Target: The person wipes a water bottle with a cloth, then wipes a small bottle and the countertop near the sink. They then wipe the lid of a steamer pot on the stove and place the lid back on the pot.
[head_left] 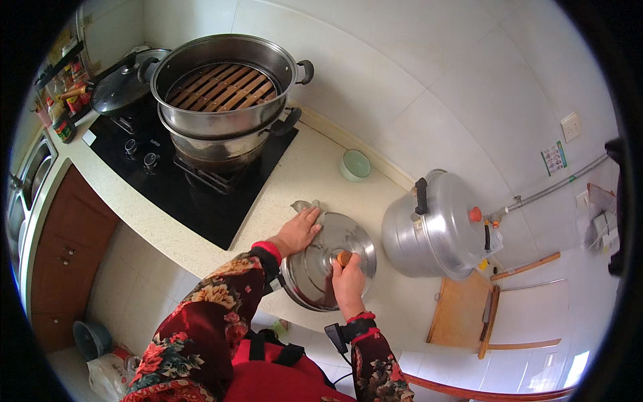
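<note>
A round steel pot lid (326, 234) lies on the pale countertop in front of me, tilted slightly toward my body. Its brown knob (343, 258) is gripped by my right hand (349, 285), fingers closed round it. My left hand (299, 231) presses a crumpled greyish cloth (312, 206) against the lid's far left rim; part of the cloth is hidden beneath the fingers. On the black gas hob (194, 208) at the left stands a two-tier steel steamer pot (221, 124), uncovered, with a wooden slatted rack (224, 87) inside.
A pale green bowl (355, 165) sits near the wall. To the right of the lid stands a large aluminium pressure cooker (429, 224). A lidded wok (124, 90) and bottles (63, 124) occupy the far left. A wooden board (459, 311) and a knife (487, 311) are at the right.
</note>
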### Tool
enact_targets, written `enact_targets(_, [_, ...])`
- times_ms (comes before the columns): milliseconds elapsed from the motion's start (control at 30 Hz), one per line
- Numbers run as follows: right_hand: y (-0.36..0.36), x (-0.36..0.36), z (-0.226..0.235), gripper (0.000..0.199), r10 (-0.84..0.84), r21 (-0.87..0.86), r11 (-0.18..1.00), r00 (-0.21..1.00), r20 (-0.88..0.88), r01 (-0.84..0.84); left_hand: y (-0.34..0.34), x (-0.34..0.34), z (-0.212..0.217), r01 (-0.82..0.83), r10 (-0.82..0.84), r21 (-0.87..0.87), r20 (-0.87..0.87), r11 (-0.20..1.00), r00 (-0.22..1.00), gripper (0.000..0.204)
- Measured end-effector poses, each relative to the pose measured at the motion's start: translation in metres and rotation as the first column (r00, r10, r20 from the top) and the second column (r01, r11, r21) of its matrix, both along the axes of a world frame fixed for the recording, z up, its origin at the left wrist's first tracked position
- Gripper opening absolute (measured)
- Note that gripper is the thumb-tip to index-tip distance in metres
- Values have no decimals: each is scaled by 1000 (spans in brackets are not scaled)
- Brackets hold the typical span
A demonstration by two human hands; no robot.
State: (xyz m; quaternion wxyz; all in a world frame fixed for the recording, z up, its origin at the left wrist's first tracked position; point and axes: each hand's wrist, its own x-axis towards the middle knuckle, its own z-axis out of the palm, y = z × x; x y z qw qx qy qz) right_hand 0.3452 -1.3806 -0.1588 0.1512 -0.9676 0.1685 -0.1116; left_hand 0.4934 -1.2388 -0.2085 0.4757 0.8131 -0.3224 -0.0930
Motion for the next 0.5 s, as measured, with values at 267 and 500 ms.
enact_targets(267, [-2,-12,3,47,-25,79,997,1000,-16,27,62,-99,9,87,-150,211,304,974,941,58])
enact_targets(500, [3,-16,5,43,-27,90,996,999,-23,29,79,-148,14,213,-291,292,257,932,922,64])
